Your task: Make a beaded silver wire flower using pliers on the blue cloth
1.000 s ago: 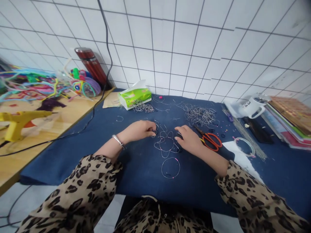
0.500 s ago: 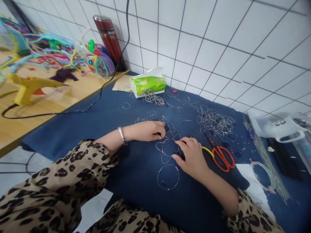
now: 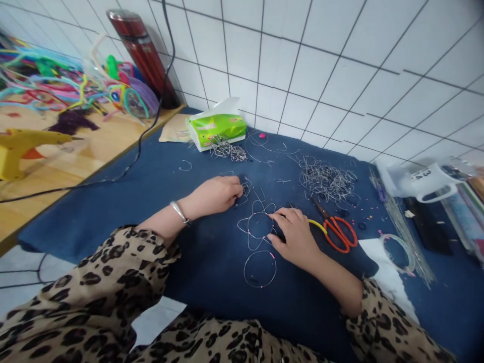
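Observation:
A flower-shaped wire frame (image 3: 248, 232), a thin ring with looped petals and small pink beads, lies flat on the blue cloth. My right hand (image 3: 297, 236) holds its right side down, thumb and forefinger at the ring's edge; the petals there are partly hidden. My left hand (image 3: 221, 194), with a silver bangle at the wrist, is closed at a few loose bent wires (image 3: 246, 189) up and left of the frame. What its fingertips pinch is hidden. Below the frame lies a separate wire ring (image 3: 260, 286) with pink beads.
Orange-handled scissors (image 3: 342, 234) lie right of my right hand, below a tangled wire heap (image 3: 327, 179). A green tissue pack (image 3: 217, 127) stands at the back beside more bent wires (image 3: 229, 150). Far left are a yellow glue gun (image 3: 22, 146), its cord, and a red flask (image 3: 141, 55).
My left hand has moved up and left, away from the flower frame to the loose wires. The right hand stays at the frame, which shows more fully now. The view has shifted slightly.

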